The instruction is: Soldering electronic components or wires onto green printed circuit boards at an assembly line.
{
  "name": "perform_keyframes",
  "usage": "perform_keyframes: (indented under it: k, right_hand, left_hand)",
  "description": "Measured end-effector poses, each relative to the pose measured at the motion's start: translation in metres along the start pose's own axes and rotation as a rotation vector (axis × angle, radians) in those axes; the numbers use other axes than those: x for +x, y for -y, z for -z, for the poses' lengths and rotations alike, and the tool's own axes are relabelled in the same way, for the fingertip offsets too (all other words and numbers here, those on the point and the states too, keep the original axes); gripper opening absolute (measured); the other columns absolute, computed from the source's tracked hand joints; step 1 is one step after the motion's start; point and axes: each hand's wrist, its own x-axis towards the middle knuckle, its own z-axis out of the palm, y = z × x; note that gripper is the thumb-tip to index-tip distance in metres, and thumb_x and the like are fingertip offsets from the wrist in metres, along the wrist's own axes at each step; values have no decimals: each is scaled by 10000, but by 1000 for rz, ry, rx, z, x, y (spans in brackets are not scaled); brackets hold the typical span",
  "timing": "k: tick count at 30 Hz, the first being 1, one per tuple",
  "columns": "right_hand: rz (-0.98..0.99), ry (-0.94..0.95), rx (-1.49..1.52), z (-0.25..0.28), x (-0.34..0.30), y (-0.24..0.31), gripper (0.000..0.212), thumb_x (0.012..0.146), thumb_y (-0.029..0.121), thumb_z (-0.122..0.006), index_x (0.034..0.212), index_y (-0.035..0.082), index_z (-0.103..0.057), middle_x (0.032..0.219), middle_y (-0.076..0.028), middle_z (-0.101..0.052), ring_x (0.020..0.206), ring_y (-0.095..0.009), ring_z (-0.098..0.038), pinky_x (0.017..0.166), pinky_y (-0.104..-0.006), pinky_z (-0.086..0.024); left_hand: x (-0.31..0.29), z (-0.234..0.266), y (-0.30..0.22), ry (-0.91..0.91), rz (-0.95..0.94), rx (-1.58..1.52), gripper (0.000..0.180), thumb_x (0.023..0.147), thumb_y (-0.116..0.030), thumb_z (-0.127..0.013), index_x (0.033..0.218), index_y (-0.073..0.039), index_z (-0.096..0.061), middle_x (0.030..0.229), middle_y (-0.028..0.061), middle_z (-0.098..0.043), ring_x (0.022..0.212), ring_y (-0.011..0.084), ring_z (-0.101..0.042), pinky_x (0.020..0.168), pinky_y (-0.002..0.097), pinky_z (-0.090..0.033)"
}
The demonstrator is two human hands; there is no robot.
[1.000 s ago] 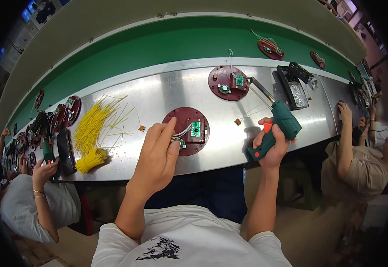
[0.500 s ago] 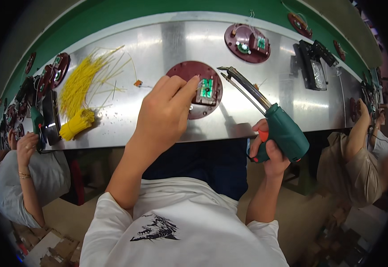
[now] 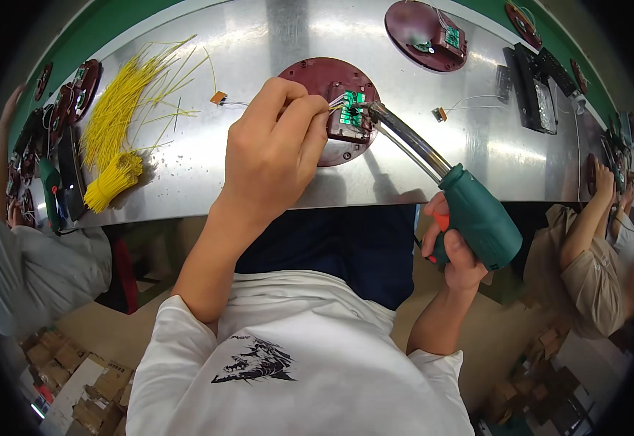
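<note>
My left hand [image 3: 267, 149] is closed in a pinch over the left part of a round maroon housing [image 3: 310, 71]. Thin pale wires [image 3: 336, 103] stick out of its fingertips toward a small green circuit board [image 3: 352, 115] set in the housing. My right hand [image 3: 454, 251] grips a green soldering gun [image 3: 481, 218] by its handle, with fingers around the red trigger. The gun's dark tip touches or hovers right over the board's right side; contact cannot be made out. Left of my left hand lies a small orange part [image 3: 219, 97], its wire leading toward that hand.
A bundle of yellow wires [image 3: 113, 182] and loose strands lie to the left on the metal table [image 3: 259, 36]. Another maroon housing [image 3: 411, 29] sits at the back. A second orange part [image 3: 440, 114] and a black device [image 3: 531, 94] are on the right. Co-workers sit at both sides.
The soldering gun's tip has come from beside the housing onto or just over the circuit board. Wire ends now show between my left fingertips and the board. The whole view has shifted.
</note>
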Motion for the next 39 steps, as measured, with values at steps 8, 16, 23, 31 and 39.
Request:
perform_keyframes:
  k: [8, 16, 23, 31, 39]
  right_hand:
    - [13, 85, 3, 4, 4, 0, 402, 905, 205, -632, 1178, -87, -592, 1020, -244, -616, 524, -186, -573, 444, -257, -442]
    - [2, 94, -18, 1, 6, 4, 374, 901, 171, -628, 1164, -94, -601, 1006, -236, -618, 542, -196, -573, 437, -262, -447]
    - [-25, 75, -16, 3, 3, 6, 366, 885, 151, -628, 1156, -92, -593, 950, -205, -608, 540, -204, -580, 448, -262, -453]
    - [-89, -57, -15, -6, 5, 13, 350, 891, 172, -610, 1096, -107, -560, 893, -211, -583, 502, -212, -586, 447, -282, -465]
    - [38, -118, 135, 10, 31, 6, 397, 956, 248, -513, 1141, -103, -516, 1014, -238, -553, 491, -200, -574, 444, -294, -479]
  left_hand:
    - [0, -3, 3, 32, -17, 2, 118, 789, 39, -722, 895, 18, -676, 899, 118, -606, 703, 239, -618, 599, 311, -506]
    - [-1, -4, 4, 47, -3, -6, 121, 790, 37, -717, 899, 17, -669, 885, 119, -610, 704, 248, -623, 603, 319, -509]
    - [0, -4, 5, 49, -31, 19, 103, 797, 17, -688, 895, 5, -658, 860, 104, -588, 692, 266, -634, 603, 351, -538]
    - [0, -4, 5, 58, -31, 23, 101, 799, 23, -680, 894, 1, -654, 857, 104, -587, 704, 269, -634, 618, 357, -542]
    - [1, -4, 7, 65, -40, 25, 103, 798, 21, -675, 894, -4, -646, 857, 105, -585, 716, 275, -630, 629, 365, -541]
